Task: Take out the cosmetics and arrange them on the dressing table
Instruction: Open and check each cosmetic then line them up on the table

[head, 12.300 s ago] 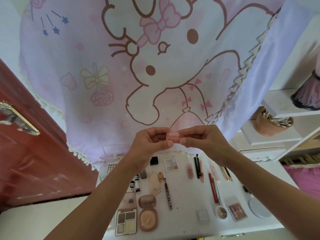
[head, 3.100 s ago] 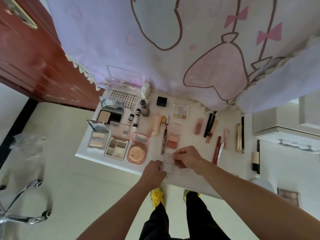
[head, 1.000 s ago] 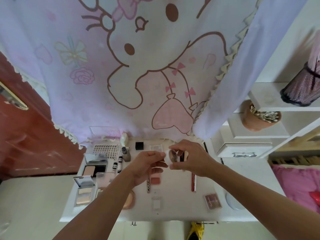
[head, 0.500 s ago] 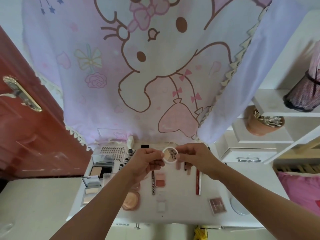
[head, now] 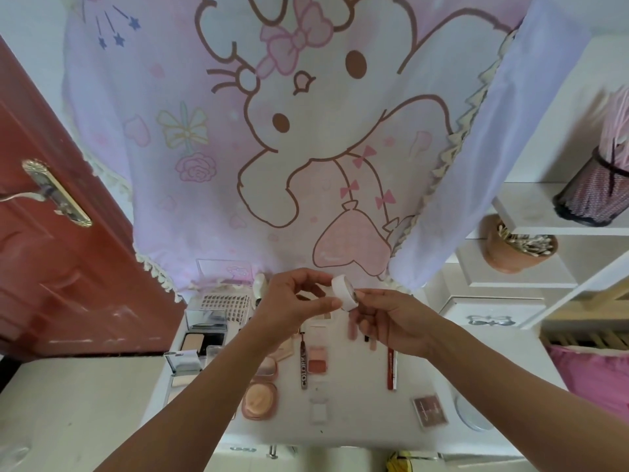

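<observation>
1. Pot, small, round and white, is held tilted above the dressing table, between our two hands.
2. Our left hand pinches its upper part between thumb and curled fingers; our right hand pinches its lower end with the fingertips.
3. Beneath us lie a round powder compact and a red pencil, well apart; a cartoon curtain hangs behind.

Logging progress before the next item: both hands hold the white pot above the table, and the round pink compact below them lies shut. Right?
Not quite. The head view shows the round pink compact lying open, with its lid raised. The rest holds: the left hand and the right hand both hold the white pot above the table.
</observation>
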